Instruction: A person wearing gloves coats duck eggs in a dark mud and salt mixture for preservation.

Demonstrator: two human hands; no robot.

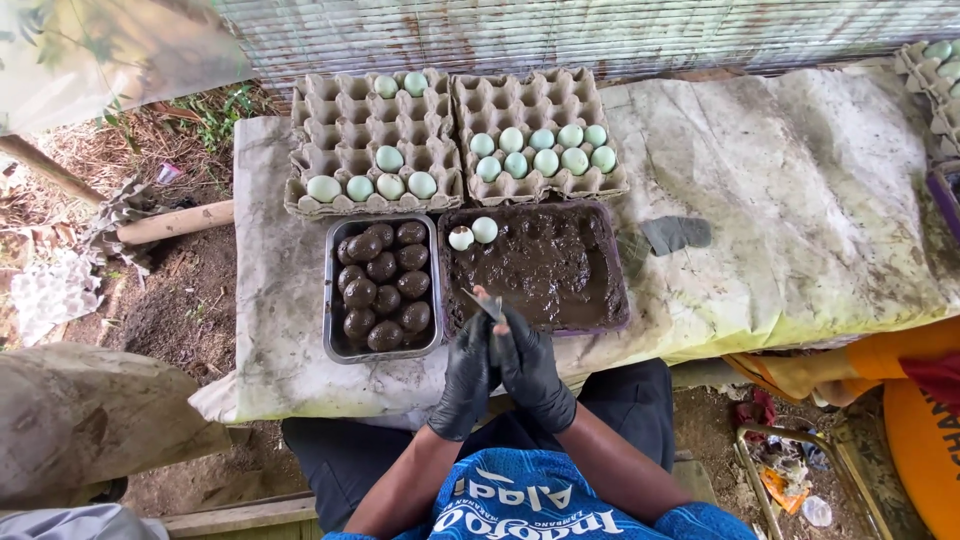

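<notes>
Both hands wear black gloves and meet over the near edge of the desk (780, 200), which is covered with a stained pale sheet. The left hand (466, 375) and the right hand (530, 370) are pressed close together, and a small flat tool (483, 305) with a thin blade sticks up between them, pointing toward the mud. The fingers of both hands are curled together around its lower end, though which hand carries most of the grip I cannot tell.

Just beyond the hands lies a dark tray of mud (540, 265), wet and lumpy. Two pale eggs (472, 234) sit in its far left corner, touching each other; the left one is smeared with mud. To the left of this tray, just beside it, stands a metal tray (332, 300) filled with mud-coated eggs (382, 285), dark brown and packed in rows.

Behind the two trays lie two grey cardboard egg cartons. The left carton (340, 130) holds a few pale blue-green eggs, most in its near rows and two at its far edge. The right carton (530, 100) holds about ten pale eggs (545, 150) in two rows near its front. A grey scrap (675, 233) lies on the sheet right of the mud tray. More egg cartons (935, 70) show at the far right edge.
</notes>
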